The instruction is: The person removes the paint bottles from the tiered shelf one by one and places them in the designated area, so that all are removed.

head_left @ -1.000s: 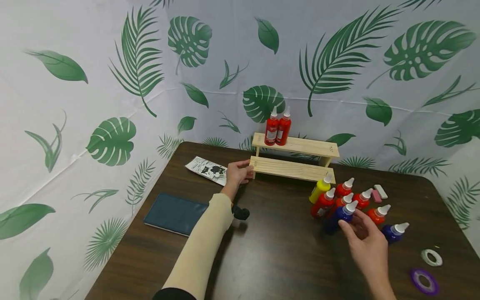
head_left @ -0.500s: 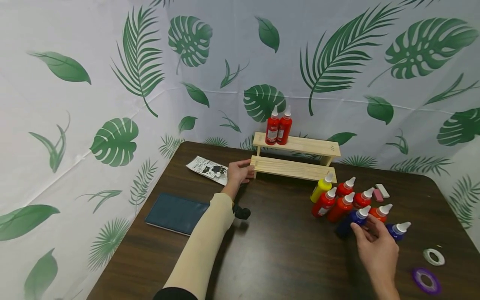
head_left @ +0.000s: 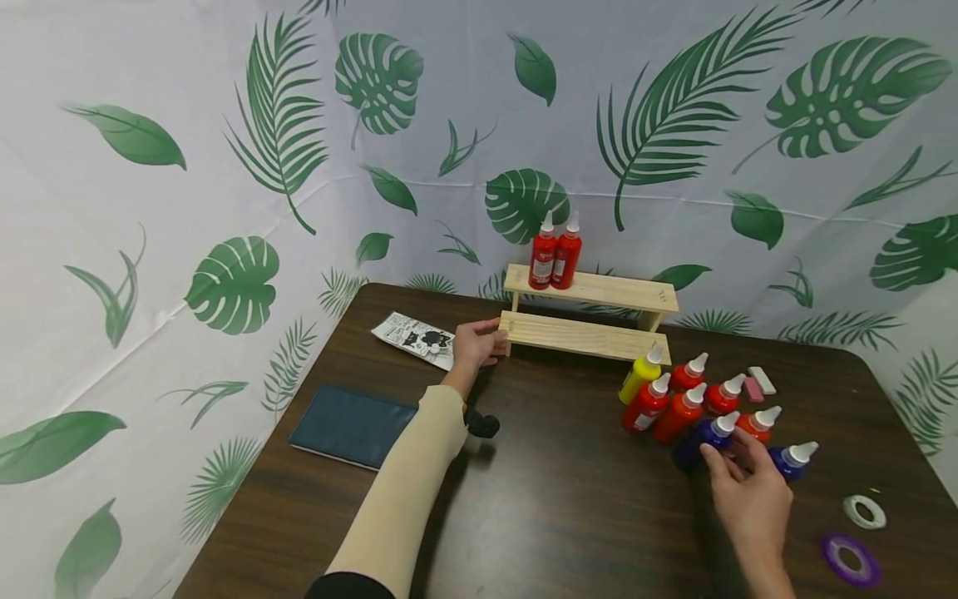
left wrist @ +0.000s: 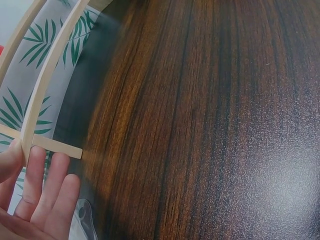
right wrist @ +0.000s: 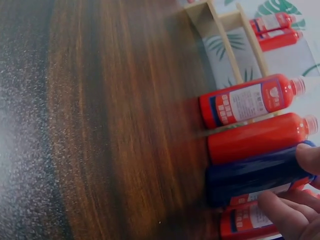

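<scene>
My right hand (head_left: 752,491) grips a dark blue squeeze bottle (head_left: 702,443) with a white nozzle cap, thumb on one side and fingers on the other. In the right wrist view that blue bottle (right wrist: 255,175) stands beside an orange-red bottle (right wrist: 260,137) and a red labelled one (right wrist: 247,101). My left hand (head_left: 475,345) pinches the left end of the lower plank of a two-step wooden rack (head_left: 584,334). The left wrist view shows the thumb on the plank (left wrist: 42,92) and fingertips by its short leg (left wrist: 57,146). Two red bottles (head_left: 554,259) stand on the upper step.
Around the right hand stand a yellow bottle (head_left: 641,376), several red and orange ones and another blue bottle (head_left: 792,460). Erasers (head_left: 762,381) lie behind them. White (head_left: 864,512) and purple tape rolls (head_left: 851,559) lie right. A dark notebook (head_left: 352,427) and printed packet (head_left: 415,339) lie left.
My right hand has carried the blue bottle a little to the right, beside the orange-red one, then held nearly still. The left hand stays on the rack.
</scene>
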Available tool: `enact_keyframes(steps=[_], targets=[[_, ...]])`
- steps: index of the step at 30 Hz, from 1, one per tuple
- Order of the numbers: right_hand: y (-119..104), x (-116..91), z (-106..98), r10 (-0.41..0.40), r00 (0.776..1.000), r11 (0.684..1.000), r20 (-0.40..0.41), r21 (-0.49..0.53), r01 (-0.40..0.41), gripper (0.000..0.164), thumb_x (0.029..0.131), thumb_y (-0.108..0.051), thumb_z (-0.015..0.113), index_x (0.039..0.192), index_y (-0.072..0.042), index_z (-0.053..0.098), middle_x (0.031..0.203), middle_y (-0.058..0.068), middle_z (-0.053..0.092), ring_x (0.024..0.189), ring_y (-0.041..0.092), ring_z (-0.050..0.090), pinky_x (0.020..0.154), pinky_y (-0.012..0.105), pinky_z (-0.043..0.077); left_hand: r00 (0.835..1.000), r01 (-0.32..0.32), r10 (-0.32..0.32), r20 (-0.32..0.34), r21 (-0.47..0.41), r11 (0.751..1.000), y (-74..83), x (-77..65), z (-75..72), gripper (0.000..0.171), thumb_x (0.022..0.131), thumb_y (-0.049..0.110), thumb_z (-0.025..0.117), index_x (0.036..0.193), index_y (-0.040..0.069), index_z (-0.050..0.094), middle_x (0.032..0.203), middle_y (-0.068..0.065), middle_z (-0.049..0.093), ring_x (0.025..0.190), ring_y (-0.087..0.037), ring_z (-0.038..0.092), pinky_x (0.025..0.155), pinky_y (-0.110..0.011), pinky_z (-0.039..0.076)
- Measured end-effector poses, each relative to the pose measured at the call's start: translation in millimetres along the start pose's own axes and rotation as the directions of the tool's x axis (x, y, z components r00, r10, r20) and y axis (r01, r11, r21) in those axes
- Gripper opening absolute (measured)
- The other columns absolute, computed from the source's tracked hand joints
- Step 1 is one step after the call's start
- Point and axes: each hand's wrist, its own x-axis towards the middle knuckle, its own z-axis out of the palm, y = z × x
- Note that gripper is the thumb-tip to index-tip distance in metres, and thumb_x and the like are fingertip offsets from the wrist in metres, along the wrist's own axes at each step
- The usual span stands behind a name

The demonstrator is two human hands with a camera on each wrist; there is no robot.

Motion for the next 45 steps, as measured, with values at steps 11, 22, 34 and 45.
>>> enact_keyframes(steps=[11,22,34,45], targets=[[-8.6,-2.3,-10.5,-0.004,0.999,1.0,0.035,-0.009,0.005,0.053,0.085,-0.024,0.074,0.133,-0.008,0.056,0.12,0.022,0.063,0.096,0.023,0.069,0.064,0.004,0.044,1.0,0.022,-0.022,-0.015,0.007,1.0,-0.2,2.3,0.8,0.029,0.085,0.017,0.074,0.114,0.018,0.072,0.08,-0.012,0.074,0.076,-0.025,0.072,0.058,-0.035,0.057],[-65.8,-0.3,-37.7,-0.102,0.984,0.971,-0.149,0.202,0.131,0.045,0.085,-0.016,0.074,0.128,-0.019,0.062,0.121,0.006,0.066,0.093,-0.011,0.061,0.074,0.004,0.045,1.0,0.022,-0.022,-0.016,0.013,1.0,-2.1,6.3,1.4,0.029,0.085,0.018,0.074,0.114,0.019,0.073,0.08,-0.01,0.074,0.076,-0.025,0.072,0.06,-0.036,0.058],[-152.1,46.3,10.7,-0.384,0.879,0.919,0.281,0.208,0.335,0.056,0.093,-0.043,0.06,0.14,-0.015,0.05,0.133,0.01,0.058,0.117,0.03,0.058,0.092,0.046,0.049,1.0,-0.008,0.008,-0.005,-0.002,1.0,-6.0,4.6,-2.7,0.03,0.086,0.018,0.073,0.116,0.018,0.072,0.084,-0.012,0.074,0.076,-0.026,0.072,0.068,-0.043,0.058],[-202.6,124.6,94.9,-0.446,0.793,0.892,0.415,0.131,0.433,0.067,0.095,-0.032,0.06,0.15,-0.009,0.03,0.147,0.018,0.041,0.13,0.037,0.044,0.101,0.053,0.04,1.0,-0.019,0.019,0.009,0.013,1.0,-3.1,3.5,-1.1,0.03,0.086,0.02,0.073,0.116,0.018,0.072,0.079,-0.008,0.074,0.072,-0.021,0.072,0.063,-0.038,0.058]])
